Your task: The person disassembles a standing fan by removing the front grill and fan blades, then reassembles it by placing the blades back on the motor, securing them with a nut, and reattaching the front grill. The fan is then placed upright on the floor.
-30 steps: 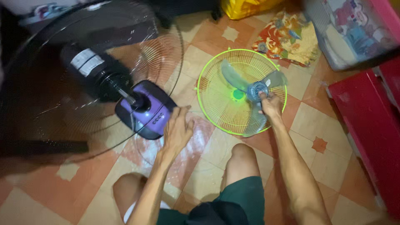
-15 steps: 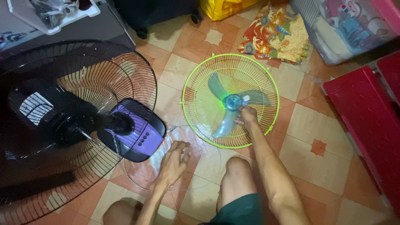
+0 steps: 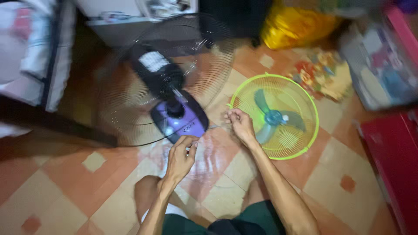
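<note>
The right hand is no longer resting on the hub of the translucent blue three-bladed plastic fan blade; it is now pinching, fingers together, at the edge of a thin clear round sheet lying on the floor, just beside the lime-green round wire fan grille; the blade is lying loose inside that grille, apart from both hands. The left hand is coming in closer too, its grip closing on the same clear sheet near the purple and black fan base with buttons; blur is making it hard to tell how firmly either hand is holding. Judging from this, the work is shifting from the blade to the clear sheet; the black wire rear guard with its black motor is lying tilted behind the base.

The floor of orange and cream tiles is looking glossy under the sheet; a yellow bag, a floral cloth, a clear storage box and a red box are standing around the edges; the person's knees are bending below.
</note>
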